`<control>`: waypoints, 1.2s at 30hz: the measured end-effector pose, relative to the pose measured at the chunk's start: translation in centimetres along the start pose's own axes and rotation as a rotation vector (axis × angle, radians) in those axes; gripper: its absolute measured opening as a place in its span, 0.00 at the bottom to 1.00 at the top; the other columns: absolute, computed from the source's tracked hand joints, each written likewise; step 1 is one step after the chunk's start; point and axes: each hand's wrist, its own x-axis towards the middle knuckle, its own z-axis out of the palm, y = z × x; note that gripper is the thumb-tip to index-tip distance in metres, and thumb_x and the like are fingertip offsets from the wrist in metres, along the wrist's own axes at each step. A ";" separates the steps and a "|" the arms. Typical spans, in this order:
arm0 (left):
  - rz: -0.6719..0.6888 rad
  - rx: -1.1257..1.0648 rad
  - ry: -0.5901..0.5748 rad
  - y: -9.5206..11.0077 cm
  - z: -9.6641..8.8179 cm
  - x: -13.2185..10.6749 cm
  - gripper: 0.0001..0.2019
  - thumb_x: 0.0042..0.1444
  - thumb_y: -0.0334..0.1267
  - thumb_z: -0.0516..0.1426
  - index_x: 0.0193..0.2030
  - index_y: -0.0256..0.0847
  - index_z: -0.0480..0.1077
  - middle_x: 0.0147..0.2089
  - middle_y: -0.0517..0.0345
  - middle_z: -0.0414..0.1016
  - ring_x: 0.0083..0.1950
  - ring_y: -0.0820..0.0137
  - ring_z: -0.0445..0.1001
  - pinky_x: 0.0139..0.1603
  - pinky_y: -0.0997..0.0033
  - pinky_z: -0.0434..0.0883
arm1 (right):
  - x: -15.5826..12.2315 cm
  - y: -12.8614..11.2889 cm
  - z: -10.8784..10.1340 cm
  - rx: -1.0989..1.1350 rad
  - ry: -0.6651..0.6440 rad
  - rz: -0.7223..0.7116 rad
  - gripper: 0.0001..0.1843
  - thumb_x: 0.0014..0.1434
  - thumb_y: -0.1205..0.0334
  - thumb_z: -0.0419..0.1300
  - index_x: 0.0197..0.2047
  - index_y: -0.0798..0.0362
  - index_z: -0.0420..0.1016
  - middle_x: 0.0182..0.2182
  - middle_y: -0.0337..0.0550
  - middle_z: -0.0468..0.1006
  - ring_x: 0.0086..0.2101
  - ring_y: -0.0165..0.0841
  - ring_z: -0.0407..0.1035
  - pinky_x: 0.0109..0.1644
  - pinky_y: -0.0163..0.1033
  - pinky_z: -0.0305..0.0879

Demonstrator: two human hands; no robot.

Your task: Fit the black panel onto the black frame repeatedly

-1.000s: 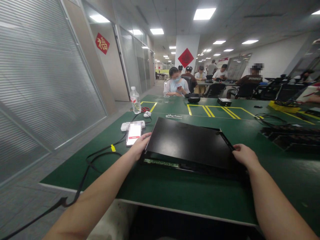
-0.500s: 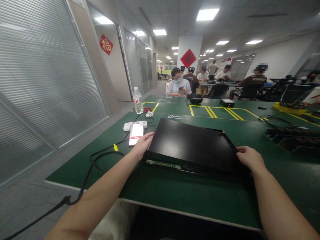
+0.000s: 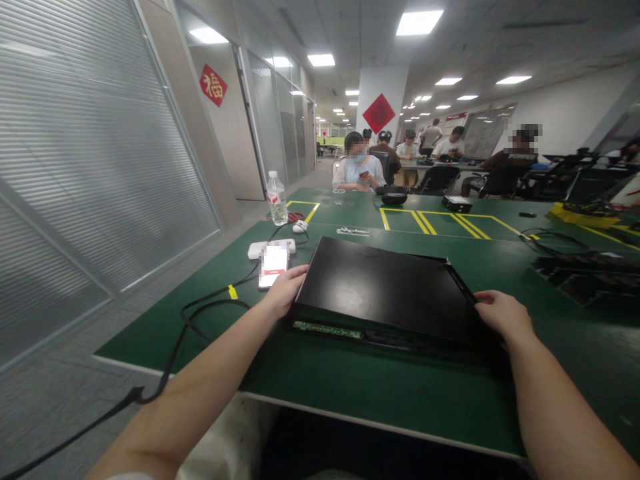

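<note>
A wide, flat black case (image 3: pixel 383 287) lies tilted on the green table in front of me. Its smooth top is dark and slightly shiny. Along its near side a strip of green circuit board (image 3: pixel 327 329) shows under the edge. My left hand (image 3: pixel 289 288) grips the case's left edge, thumb on top, the other fingertips partly hidden. At the right edge, my right hand (image 3: pixel 503 313) holds the rim between thumb and bent fingers. A lit phone (image 3: pixel 274 265) lies just beyond my left hand.
A water bottle (image 3: pixel 277 199), a white power strip (image 3: pixel 257 249) and a black cable (image 3: pixel 187 313) are on the left. Dark stacked parts (image 3: pixel 580 280) sit at the right. Across the table (image 3: pixel 165 320), a person (image 3: pixel 359 167) sits with a phone; several others are behind.
The camera view has shifted very slightly. Both hands keep their hold on the black case, which has hardly moved.
</note>
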 end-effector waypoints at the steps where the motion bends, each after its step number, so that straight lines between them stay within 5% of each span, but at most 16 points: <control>1: -0.003 -0.005 -0.008 -0.1 -0.1 0.0 0.20 0.46 0.32 0.74 0.47 0.36 0.82 0.35 0.50 0.85 0.31 0.66 0.82 0.32 0.71 0.77 | 0.0 0.0 0.0 0.003 0.003 -0.001 0.20 0.49 0.62 0.62 0.46 0.48 0.85 0.42 0.50 0.85 0.40 0.48 0.78 0.39 0.47 0.72; 8: -0.006 0.008 -0.003 0.3 0.4 -0.3 0.18 0.49 0.28 0.69 0.49 0.36 0.82 0.35 0.50 0.86 0.32 0.65 0.83 0.31 0.72 0.77 | 0.0 0.1 0.1 0.021 0.031 -0.014 0.19 0.47 0.63 0.63 0.44 0.47 0.84 0.38 0.48 0.85 0.37 0.47 0.78 0.38 0.47 0.71; 14: 0.069 -0.052 -0.006 1.0 1.1 -0.9 0.15 0.52 0.34 0.66 0.47 0.35 0.82 0.42 0.48 0.86 0.47 0.58 0.84 0.44 0.67 0.80 | -0.4 -0.5 -0.2 0.047 0.011 -0.003 0.26 0.50 0.62 0.61 0.54 0.50 0.81 0.41 0.50 0.85 0.40 0.48 0.78 0.40 0.47 0.71; 21: 0.138 -0.022 -0.055 1.2 1.2 -1.7 0.26 0.40 0.34 0.74 0.49 0.36 0.81 0.51 0.45 0.85 0.57 0.53 0.81 0.56 0.61 0.77 | 0.1 -0.4 0.2 0.052 -0.020 -0.025 0.20 0.51 0.59 0.62 0.47 0.47 0.84 0.40 0.48 0.84 0.37 0.45 0.77 0.40 0.46 0.71; 36: 0.244 -0.093 -0.153 1.4 1.6 -2.4 0.33 0.39 0.37 0.76 0.56 0.36 0.79 0.57 0.42 0.82 0.63 0.49 0.77 0.65 0.54 0.73 | 0.7 -0.3 0.8 0.111 -0.006 -0.004 0.21 0.60 0.49 0.58 0.49 0.50 0.84 0.41 0.52 0.84 0.44 0.48 0.78 0.47 0.47 0.72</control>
